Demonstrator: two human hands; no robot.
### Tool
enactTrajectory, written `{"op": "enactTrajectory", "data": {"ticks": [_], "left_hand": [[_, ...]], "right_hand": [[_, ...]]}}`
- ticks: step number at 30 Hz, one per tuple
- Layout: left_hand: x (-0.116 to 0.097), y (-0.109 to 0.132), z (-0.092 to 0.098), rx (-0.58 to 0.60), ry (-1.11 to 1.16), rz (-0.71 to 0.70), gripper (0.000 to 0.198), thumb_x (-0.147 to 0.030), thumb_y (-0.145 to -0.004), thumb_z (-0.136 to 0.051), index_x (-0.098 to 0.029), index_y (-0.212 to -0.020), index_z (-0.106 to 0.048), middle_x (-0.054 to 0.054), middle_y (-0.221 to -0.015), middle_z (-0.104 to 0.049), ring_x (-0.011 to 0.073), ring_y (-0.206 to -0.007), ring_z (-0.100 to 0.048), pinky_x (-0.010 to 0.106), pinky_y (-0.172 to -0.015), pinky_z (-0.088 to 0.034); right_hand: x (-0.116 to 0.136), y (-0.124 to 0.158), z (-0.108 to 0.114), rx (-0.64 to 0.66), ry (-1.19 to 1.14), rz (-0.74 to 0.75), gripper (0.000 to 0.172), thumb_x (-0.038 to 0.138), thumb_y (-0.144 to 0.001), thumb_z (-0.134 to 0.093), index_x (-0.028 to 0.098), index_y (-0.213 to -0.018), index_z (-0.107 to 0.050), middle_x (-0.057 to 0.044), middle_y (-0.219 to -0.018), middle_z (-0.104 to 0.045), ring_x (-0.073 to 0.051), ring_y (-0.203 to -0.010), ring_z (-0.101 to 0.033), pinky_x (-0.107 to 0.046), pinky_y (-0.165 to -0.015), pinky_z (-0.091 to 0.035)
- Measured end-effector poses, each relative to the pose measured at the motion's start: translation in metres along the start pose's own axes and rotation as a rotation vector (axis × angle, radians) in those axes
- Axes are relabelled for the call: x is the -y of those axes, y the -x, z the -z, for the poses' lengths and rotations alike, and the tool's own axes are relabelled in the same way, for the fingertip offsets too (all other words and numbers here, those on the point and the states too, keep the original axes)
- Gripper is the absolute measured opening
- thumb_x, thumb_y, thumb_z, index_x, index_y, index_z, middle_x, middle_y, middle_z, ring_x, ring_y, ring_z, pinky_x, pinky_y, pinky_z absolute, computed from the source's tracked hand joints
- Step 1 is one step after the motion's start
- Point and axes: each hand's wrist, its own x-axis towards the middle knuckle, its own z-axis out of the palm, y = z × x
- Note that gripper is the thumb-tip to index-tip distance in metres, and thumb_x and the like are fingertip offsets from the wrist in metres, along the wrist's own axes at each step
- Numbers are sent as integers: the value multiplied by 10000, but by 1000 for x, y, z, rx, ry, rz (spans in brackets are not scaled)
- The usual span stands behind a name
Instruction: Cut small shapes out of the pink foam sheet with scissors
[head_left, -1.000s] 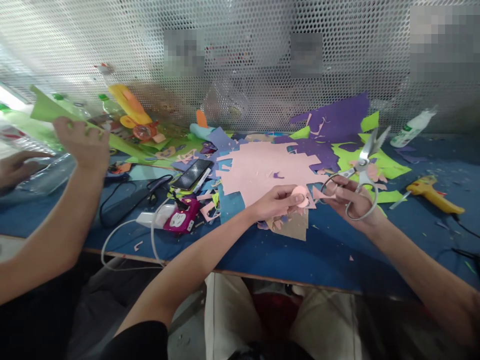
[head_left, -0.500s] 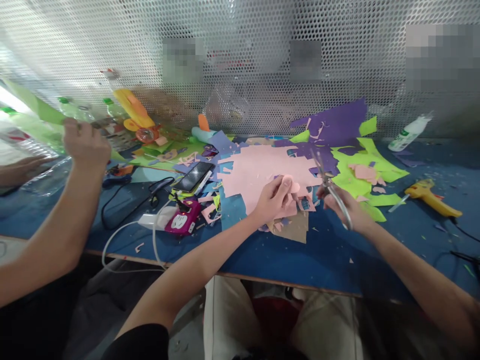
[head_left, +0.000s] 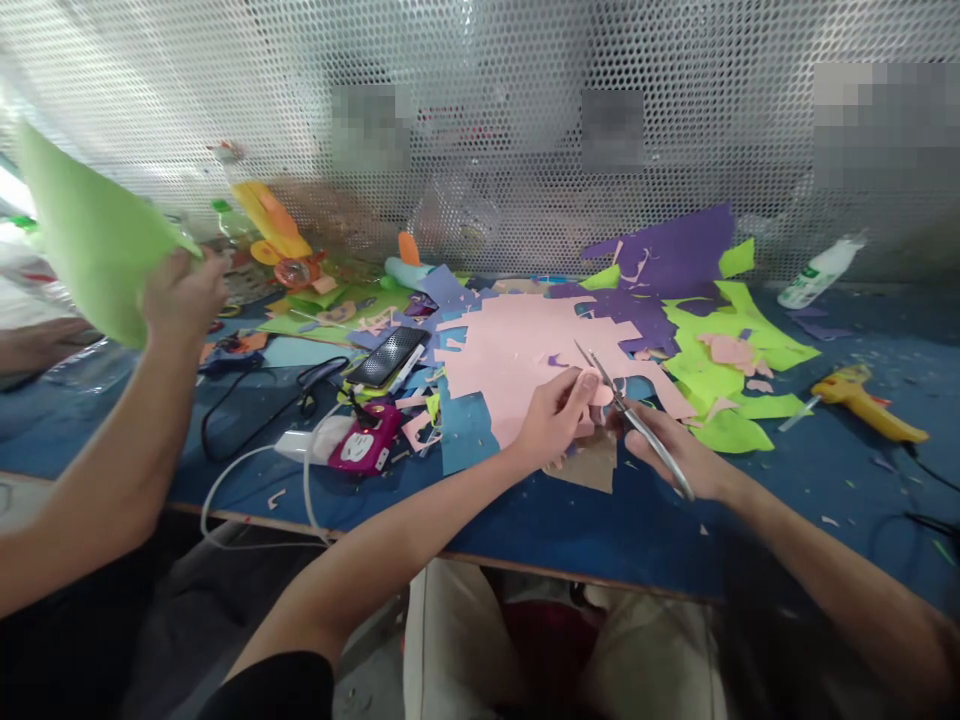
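Your left hand (head_left: 556, 412) pinches the small, rounded pink paper piece (head_left: 598, 391) between thumb and fingers, above the blue counter (head_left: 660, 535); your right hand (head_left: 686, 455) is closed around the silver metal scissors (head_left: 660, 455), blades beside the piece. Expect it to be light, bendable and easily creased or torn, so grip its edge gently, away from the blades. The tilted white plastic bottle with green print (head_left: 821, 272) hides its contents; you cannot tell how full it is.
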Motion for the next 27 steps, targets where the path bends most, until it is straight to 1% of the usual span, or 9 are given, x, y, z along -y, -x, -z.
{"op": "enactTrajectory", "data": {"ticks": [4, 9, 13, 17, 20, 22, 24, 26, 27], "left_hand": [[1, 3, -2, 5, 3, 38, 500, -639, -986, -475, -176, -816, -557, -10, -616, -540, 95, -524, -452, 258, -525, -350], [4, 6, -7, -16, 34, 55, 487, -641, -988, -471, -181, -839, -531, -16, -628, -545, 86, -522, -446, 243, -515, -351], [4, 7, -11, -21, 80, 72, 484, -654, -982, -473, -189, -859, -522, -14, -614, -544, 85, -496, -439, 240, -485, -347], [3, 7, -12, -17, 113, 71, 488, -657, -980, -476, -192, -835, -511, -7, -615, -542, 83, -479, -430, 244, -461, -336], [1, 7, -11, -4, 131, 67, 495, -655, -979, -479, -188, -820, -518, -1, -636, -551, 81, -485, -438, 244, -464, -338], [0, 7, -11, -5, 139, 69, 493, -650, -979, -484, -187, -815, -521, -1, -648, -548, 81, -491, -441, 243, -467, -338], [-1, 6, -10, -10, 144, 59, 483, -639, -980, -492, -185, -818, -526, 1, -660, -550, 84, -505, -443, 243, -478, -343], [-1, 6, -9, -3, 145, 42, 472, -625, -983, -499, -183, -824, -535, 5, -670, -561, 86, -519, -442, 246, -495, -348], [-1, 5, -8, 2, 144, 32, 466, -618, -986, -498, -182, -827, -538, 7, -670, -564, 86, -522, -438, 249, -502, -349]], "right_hand": [[2, 0, -3, -7, 41, 24, 404, 622, -938, -449, 237, -975, -568, -14, -818, -590, -168, -655, -500, -285, -588, -457], [8, 3, -12, -22, 6, 36, 386, 606, -963, -396, 254, -953, -553, 25, -708, -510, -149, -571, -437, -274, -522, -432], [11, 4, -20, -77, -9, 17, 423, 661, -935, -376, 278, -916, -554, 21, -657, -478, -170, -542, -434, -303, -499, -443], [10, 5, -23, -104, -7, -8, 428, 684, -912, -393, 287, -817, -525, 14, -616, -458, -177, -507, -421, -309, -454, -415], [9, 4, -24, -106, -24, -15, 423, 680, -909, -407, 289, -828, -547, 9, -619, -481, -180, -503, -440, -303, -443, -409], [7, 2, -23, -116, -23, -33, 429, 674, -906, -428, 276, -833, -571, 15, -600, -486, -168, -484, -442, -292, -439, -396], [4, -1, -19, -145, 44, -73, 429, 660, -879, -512, 253, -762, -583, 28, -547, -467, -148, -456, -424, -274, -427, -358], [0, -4, -10, -190, 152, -113, 443, 646, -814, -632, 236, -659, -569, 35, -500, -449, -132, -443, -402, -260, -416, -315], [-2, -5, -5, -215, 175, -117, 455, 652, -793, -652, 233, -642, -560, 36, -496, -446, -127, -442, -396, -258, -413, -305]]}}
